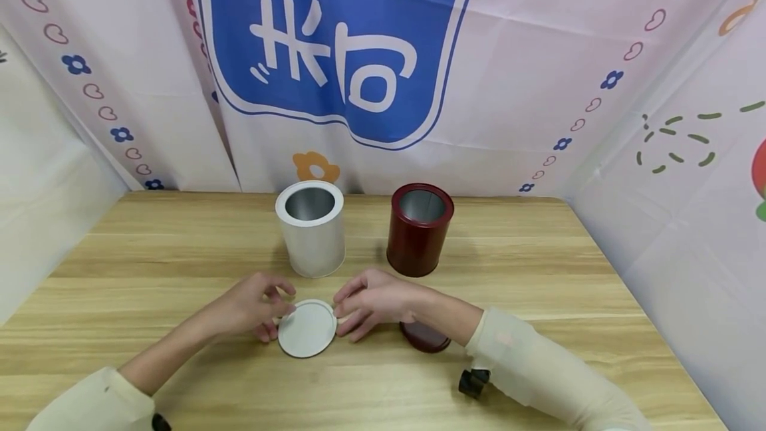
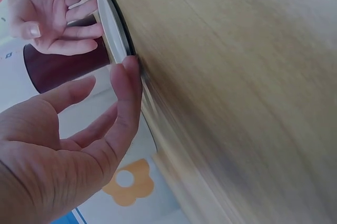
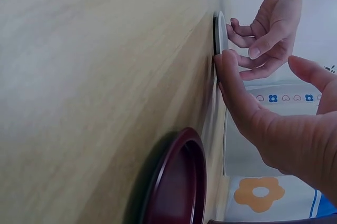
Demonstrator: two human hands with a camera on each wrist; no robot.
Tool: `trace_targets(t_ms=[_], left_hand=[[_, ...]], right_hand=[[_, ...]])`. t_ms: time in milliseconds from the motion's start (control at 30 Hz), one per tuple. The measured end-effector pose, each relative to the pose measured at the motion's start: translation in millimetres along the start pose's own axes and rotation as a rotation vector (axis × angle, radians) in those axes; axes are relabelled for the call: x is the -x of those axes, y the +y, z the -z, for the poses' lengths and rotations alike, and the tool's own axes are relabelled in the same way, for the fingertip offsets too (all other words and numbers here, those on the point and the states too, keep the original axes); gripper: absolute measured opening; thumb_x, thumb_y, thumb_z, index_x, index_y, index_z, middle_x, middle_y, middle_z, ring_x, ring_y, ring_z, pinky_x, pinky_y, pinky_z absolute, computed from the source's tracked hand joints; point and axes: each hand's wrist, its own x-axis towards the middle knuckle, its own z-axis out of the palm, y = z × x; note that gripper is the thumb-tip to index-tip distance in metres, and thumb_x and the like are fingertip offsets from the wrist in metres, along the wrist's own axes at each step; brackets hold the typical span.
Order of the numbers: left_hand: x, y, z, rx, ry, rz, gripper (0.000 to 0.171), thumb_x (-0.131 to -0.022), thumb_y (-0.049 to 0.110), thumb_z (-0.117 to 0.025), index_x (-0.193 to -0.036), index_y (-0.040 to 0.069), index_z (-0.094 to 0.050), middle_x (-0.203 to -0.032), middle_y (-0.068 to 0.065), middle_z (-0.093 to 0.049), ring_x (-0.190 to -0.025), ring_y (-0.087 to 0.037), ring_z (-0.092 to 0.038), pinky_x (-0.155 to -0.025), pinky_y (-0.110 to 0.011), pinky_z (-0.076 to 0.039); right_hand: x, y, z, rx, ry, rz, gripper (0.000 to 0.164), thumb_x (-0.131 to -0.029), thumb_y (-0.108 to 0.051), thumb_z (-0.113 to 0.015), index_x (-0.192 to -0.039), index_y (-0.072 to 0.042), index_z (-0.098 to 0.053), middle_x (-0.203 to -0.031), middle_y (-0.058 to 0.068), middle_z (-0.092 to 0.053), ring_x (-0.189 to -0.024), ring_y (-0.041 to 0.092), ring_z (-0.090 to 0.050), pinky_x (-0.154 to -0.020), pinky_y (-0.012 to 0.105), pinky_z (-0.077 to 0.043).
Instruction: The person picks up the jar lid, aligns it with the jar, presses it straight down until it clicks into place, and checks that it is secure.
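A round white lid (image 1: 307, 328) lies on the wooden table between the two hands. At its left edge is the left hand (image 1: 263, 308), its fingertips touching the rim; in the left wrist view the thumb of this hand (image 2: 79, 140) stands apart from the lid (image 2: 110, 27). The right hand (image 1: 376, 301) touches the opposite edge with its fingertips, thumb also away from the lid in the right wrist view. Partly hidden under the right forearm, a dark red lid (image 1: 426, 338) rests on the table, its raised rim (image 3: 179, 187) facing up.
Behind the hands stand two topless cans, a white can (image 1: 317, 248) on the left and a dark red can (image 1: 415, 245) on the right. Printed cloth (image 1: 503, 85) hangs along the table's back edge and both sides. The wooden table (image 1: 371, 398) extends in front.
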Motion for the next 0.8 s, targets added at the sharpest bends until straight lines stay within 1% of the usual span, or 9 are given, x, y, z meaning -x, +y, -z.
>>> trace_targets(t_ms=[100, 200, 300, 467, 600, 800], left_hand=[[0.5, -2.6, 0.7, 0.015, 0.009, -0.005, 0.037, -0.096, 0.001, -0.067, -0.125, -0.019, -0.053, -0.087, -0.017, -0.058, -0.06, -0.025, -0.068, -0.052, -0.036, -0.061], [1.2, -4.2, 1.4, 0.028, 0.026, 0.004, 0.037, -0.096, 0.001, -0.067, -0.125, -0.019, -0.053, -0.088, -0.017, -0.059, -0.06, -0.025, -0.068, -0.053, -0.036, -0.061], [1.8, -4.2, 1.9, 0.036, 0.057, 0.009, 0.036, -0.096, 0.001, -0.068, -0.123, -0.018, -0.054, -0.087, -0.017, -0.06, -0.06, -0.024, -0.068, -0.052, -0.035, -0.06], [2.2, -2.4, 4.2, 0.054, 0.105, -0.014, 0.034, -0.094, -0.001, -0.069, -0.12, -0.018, -0.056, -0.084, -0.015, -0.061, -0.058, -0.022, -0.066, -0.051, -0.032, -0.058], [1.6, -0.5, 5.5, 0.045, 0.142, -0.033, 0.032, -0.091, -0.002, -0.072, -0.116, -0.016, -0.059, -0.081, -0.011, -0.062, -0.058, -0.02, -0.064, -0.05, -0.028, -0.056], [0.4, 6.6, 4.6, 0.034, 0.198, -0.037, 0.032, -0.086, -0.004, -0.077, -0.113, -0.014, -0.062, -0.083, -0.009, -0.062, -0.06, -0.018, -0.063, -0.051, -0.026, -0.055]], right_hand=[[0.1, 0.4, 0.2, -0.02, -0.013, 0.005, 0.04, -0.098, -0.002, -0.064, -0.133, 0.015, -0.054, -0.117, 0.023, -0.07, -0.11, 0.045, -0.07, -0.084, 0.047, -0.062], [-0.3, 0.2, 0.5, -0.047, -0.019, 0.009, 0.041, -0.098, -0.002, -0.063, -0.134, 0.015, -0.053, -0.118, 0.024, -0.07, -0.113, 0.047, -0.068, -0.085, 0.049, -0.062], [-0.1, -1.2, 1.1, -0.063, -0.009, 0.019, 0.041, -0.099, -0.003, -0.062, -0.135, 0.015, -0.052, -0.118, 0.025, -0.07, -0.113, 0.048, -0.067, -0.086, 0.049, -0.062], [3.5, -7.0, 2.9, -0.06, 0.013, 0.038, 0.042, -0.1, -0.004, -0.063, -0.136, 0.015, -0.052, -0.121, 0.027, -0.07, -0.112, 0.045, -0.069, -0.085, 0.049, -0.062], [7.3, -13.1, 4.8, -0.056, 0.014, 0.056, 0.041, -0.101, -0.006, -0.061, -0.136, 0.014, -0.054, -0.124, 0.025, -0.07, -0.111, 0.043, -0.07, -0.084, 0.047, -0.063], [12.1, -20.2, 9.9, -0.048, 0.024, 0.094, 0.038, -0.101, -0.004, -0.061, -0.135, 0.011, -0.058, -0.119, 0.021, -0.073, -0.103, 0.037, -0.075, -0.082, 0.046, -0.063]])
